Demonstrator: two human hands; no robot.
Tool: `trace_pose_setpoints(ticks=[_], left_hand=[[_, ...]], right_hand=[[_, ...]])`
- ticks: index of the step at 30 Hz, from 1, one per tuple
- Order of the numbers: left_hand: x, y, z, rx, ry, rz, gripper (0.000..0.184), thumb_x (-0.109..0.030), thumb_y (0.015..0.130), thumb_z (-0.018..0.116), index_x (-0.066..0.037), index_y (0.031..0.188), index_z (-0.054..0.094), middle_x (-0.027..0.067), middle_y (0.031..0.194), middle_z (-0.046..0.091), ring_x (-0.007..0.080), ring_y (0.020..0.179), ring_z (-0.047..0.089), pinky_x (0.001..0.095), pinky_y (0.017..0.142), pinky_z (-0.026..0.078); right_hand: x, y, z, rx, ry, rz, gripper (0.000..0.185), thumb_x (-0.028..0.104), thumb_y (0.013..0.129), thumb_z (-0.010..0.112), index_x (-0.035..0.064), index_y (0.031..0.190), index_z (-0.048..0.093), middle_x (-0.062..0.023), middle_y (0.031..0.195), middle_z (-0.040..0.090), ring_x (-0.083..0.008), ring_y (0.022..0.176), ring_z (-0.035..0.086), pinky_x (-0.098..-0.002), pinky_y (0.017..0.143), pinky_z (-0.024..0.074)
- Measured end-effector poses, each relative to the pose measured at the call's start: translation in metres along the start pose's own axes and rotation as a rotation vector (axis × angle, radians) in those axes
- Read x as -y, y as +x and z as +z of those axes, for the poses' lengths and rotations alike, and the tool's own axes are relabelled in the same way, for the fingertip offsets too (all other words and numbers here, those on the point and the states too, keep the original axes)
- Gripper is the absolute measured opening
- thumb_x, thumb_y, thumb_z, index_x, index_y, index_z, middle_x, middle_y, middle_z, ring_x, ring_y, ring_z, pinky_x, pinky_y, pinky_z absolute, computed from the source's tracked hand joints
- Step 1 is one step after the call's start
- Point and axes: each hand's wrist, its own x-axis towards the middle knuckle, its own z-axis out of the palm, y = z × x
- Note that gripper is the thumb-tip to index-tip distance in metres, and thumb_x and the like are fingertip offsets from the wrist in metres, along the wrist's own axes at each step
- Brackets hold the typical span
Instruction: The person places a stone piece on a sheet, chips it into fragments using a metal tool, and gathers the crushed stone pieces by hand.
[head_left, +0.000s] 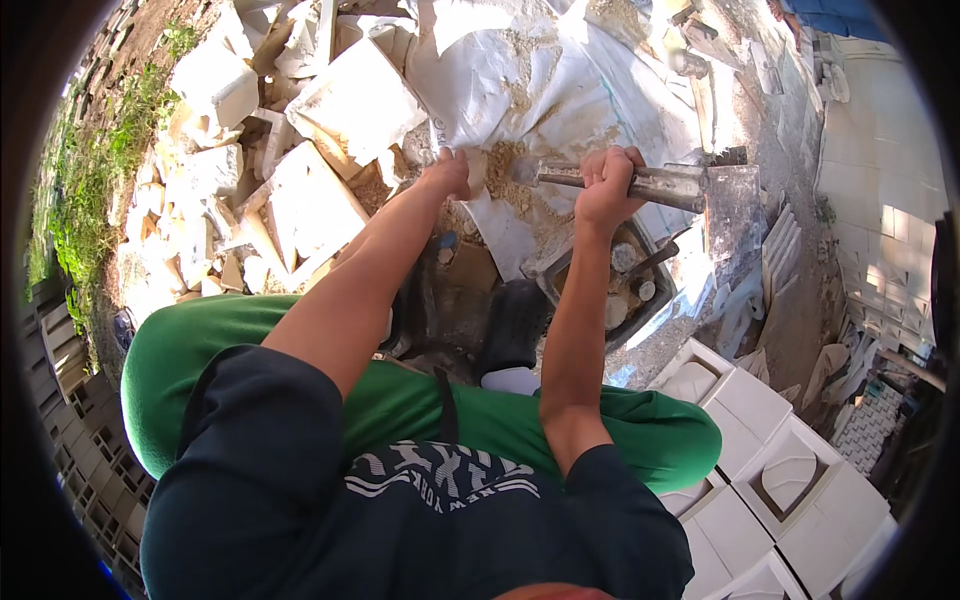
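My right hand [606,187] is wrapped round a long grey tool [672,187], dusty and worn, lying sideways. Its narrow end points left, and a thick cylindrical part sticks out to the right of the fist; its exact kind is not clear. My left hand [452,175] is bent at the wrist with curled fingers, beside a pale piece of stone [477,172]. What those fingers hold, if anything, is partly hidden. Between the hands, beige grit [508,170] lies on a white plastic sheet [590,90].
Broken pale stone slabs [360,105] are heaped at the left. A dark tray [553,290] with round pieces and a tool stands below my right hand. White square blocks [740,400] with raised shapes are set at the lower right. Green plants [90,210] grow at far left.
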Motion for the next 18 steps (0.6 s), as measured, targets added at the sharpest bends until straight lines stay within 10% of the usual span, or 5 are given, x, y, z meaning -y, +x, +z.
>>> trace_pose_setpoints(ticks=[18], left_hand=[[0.001, 0.016, -0.001, 0.023, -0.043, 0.005, 0.089, -0.009, 0.065, 0.068, -0.003, 0.139, 0.02, 0.0218, 0.134, 0.028, 0.0375, 0.122, 0.043, 0.0452, 0.094, 0.043]], right_hand=[[0.017, 0.005, 0.005, -0.033, -0.016, -0.044, 0.024, 0.001, 0.079, 0.049, 0.0087, 0.061, 0.035, 0.0025, 0.052, 0.036, -0.0066, 0.044, 0.03, -0.0237, 0.043, 0.0268]])
